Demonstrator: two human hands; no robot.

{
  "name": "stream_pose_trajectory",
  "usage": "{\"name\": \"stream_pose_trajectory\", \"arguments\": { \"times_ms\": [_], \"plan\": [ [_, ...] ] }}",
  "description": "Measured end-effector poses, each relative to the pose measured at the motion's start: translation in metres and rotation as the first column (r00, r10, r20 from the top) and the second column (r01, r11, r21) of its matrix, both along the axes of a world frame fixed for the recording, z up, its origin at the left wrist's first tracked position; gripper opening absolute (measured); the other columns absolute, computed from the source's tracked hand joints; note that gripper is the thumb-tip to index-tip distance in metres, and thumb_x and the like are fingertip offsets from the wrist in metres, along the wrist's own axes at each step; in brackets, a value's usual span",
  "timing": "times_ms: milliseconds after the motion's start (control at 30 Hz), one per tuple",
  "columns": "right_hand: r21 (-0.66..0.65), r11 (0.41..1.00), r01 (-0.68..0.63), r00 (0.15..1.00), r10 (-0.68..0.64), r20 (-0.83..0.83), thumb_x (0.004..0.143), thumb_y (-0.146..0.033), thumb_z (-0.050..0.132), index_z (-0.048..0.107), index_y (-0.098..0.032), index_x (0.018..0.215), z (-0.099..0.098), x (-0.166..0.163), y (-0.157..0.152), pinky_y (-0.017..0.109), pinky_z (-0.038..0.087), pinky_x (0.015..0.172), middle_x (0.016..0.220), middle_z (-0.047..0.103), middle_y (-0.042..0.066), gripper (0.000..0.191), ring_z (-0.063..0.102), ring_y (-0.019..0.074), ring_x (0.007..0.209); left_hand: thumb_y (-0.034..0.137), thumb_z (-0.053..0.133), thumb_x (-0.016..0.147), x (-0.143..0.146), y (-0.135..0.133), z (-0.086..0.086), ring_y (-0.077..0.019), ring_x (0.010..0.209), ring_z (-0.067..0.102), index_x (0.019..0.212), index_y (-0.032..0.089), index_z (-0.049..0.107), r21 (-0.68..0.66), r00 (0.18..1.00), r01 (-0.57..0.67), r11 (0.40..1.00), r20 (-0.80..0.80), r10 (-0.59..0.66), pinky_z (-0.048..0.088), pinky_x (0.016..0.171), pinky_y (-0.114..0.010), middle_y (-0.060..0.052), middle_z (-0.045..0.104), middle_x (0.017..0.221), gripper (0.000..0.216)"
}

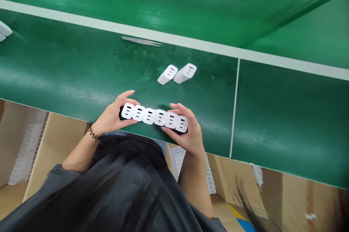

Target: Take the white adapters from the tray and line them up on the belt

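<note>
Several white USB chargers [149, 116] form a tight row near the front edge of the green work surface, their port faces turned up. Gripping the left end of this row is my left hand [111, 114], with a black coiled band on its wrist. At the right end my right hand [191, 130] closes its thumb and fingers around the last chargers. Dark material shows beside both ends of the row; I cannot tell what it is. Beyond the hands, two more white chargers [167, 74] stand side by side, ports up and tilted in view.
Metal tweezers [141, 41] lie near the pale strip [180, 39] at the back. White objects [4, 30] show at the far left. Below the table edge are cardboard boxes [61, 145] and clear plastic trays [177, 157]. A pale seam [235, 108] crosses the surface on the right.
</note>
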State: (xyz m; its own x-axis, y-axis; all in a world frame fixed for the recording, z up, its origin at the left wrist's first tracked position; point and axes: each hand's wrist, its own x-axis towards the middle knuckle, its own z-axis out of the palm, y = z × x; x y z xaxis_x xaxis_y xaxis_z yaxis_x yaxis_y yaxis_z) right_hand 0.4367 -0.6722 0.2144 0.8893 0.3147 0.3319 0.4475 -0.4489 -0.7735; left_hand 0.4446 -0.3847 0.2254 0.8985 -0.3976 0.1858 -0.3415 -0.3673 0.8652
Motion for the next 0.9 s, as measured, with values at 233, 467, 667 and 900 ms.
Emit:
{"name": "stream_pose_trajectory", "arguments": {
  "times_ms": [233,467,667,900],
  "plan": [
    [0.003,1.0,0.008,1.0,-0.008,0.0,0.082,-0.029,0.077,0.04,-0.03,0.145,0.0,0.0,0.0,0.051,0.056,0.094,0.134,0.061,0.012,0.074,0.068,0.0258,0.1,0.032,0.076,0.085,0.002,0.0,0.001,-0.0189,0.099,0.068,0.151,0.024,0.024,0.014,0.999,0.006,1.0,0.039,-0.007,0.056,0.079,-0.029,-0.01,0.067,0.12,0.084],
    [-0.021,1.0,0.019,1.0,-0.019,0.016,0.083,-0.034,0.075,0.04,-0.028,0.144,0.001,0.001,0.003,0.049,0.057,0.092,0.133,0.061,0.013,0.07,0.068,0.0257,0.102,0.038,0.078,0.082,0.003,0.003,-0.003,-0.0228,0.111,0.065,0.152,0.024,0.023,0.006,0.995,0.018,1.0,0.099,-0.018,0.056,0.091,-0.036,-0.013,0.063,0.128,0.09],
    [-0.025,1.0,0.012,1.0,-0.012,0.008,0.084,-0.035,0.075,0.04,-0.027,0.143,0.001,0.001,0.002,0.049,0.056,0.095,0.135,0.06,0.013,0.069,0.067,0.025,0.103,0.051,0.077,0.081,0.002,-0.011,0.014,-0.03,0.13,0.052,0.147,0.023,0.037,0.154,0.903,-0.1,0.983,0.429,0.024,0.047,0.108,-0.048,-0.015,0.055,0.138,0.082],
    [-0.005,1.0,0.013,1.0,-0.013,-0.01,0.083,-0.035,0.075,0.039,-0.027,0.145,0.0,0.001,0.002,0.049,0.055,0.097,0.137,0.059,0.013,0.072,0.066,0.0257,0.106,0.057,0.073,0.082,0.02,-0.047,0.035,-0.0283,0.113,0.062,0.131,0.018,0.055,0.563,0.87,-0.009,0.827,0.412,-0.271,0.05,0.088,-0.038,-0.012,0.062,0.133,0.065]
  ]
}}
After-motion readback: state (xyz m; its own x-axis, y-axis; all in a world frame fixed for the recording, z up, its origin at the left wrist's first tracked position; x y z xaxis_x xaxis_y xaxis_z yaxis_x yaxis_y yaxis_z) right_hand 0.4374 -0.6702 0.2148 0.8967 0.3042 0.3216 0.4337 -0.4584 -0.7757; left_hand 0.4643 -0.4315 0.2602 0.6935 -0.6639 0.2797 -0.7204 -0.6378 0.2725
